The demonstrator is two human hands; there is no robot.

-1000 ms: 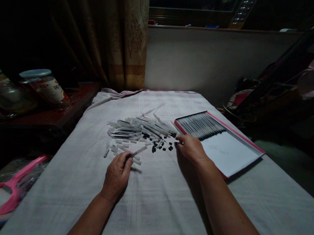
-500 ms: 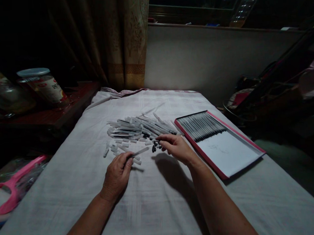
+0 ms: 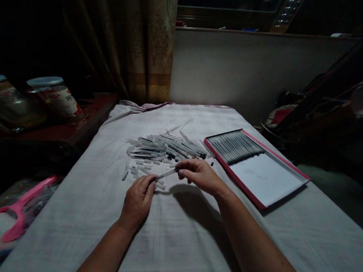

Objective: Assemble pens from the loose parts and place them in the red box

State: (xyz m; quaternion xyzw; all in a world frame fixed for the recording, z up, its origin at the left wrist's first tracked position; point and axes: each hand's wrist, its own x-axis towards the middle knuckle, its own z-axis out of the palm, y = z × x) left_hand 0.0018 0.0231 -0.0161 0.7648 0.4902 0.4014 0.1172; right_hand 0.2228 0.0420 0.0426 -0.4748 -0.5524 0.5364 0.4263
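Note:
My left hand [image 3: 140, 198] is closed around one end of a clear pen barrel [image 3: 167, 174], which points to the right. At the barrel's other end, my right hand [image 3: 199, 174] pinches a small black pen plug [image 3: 177, 170] against the tip; the fingers partly hide it. Beyond both hands lies a heap of pen parts [image 3: 160, 145], with clear barrels, dark refills and black pieces mixed together. Short clear caps [image 3: 145, 170] are scattered just past my left hand.
A shallow red-edged box [image 3: 234, 184] on the right holds a row of pens [image 3: 235, 146] above white paper. Jars [image 3: 57, 99] stand on a dark red table [image 3: 95, 113] at the left. A pink-handled item [image 3: 21, 209] lies at the left edge of the cloth-covered table [image 3: 183, 243].
My right hand has picked up a black plug from the small group and brought it to the barrel's end. My left hand still holds the barrel. The view has shifted slightly.

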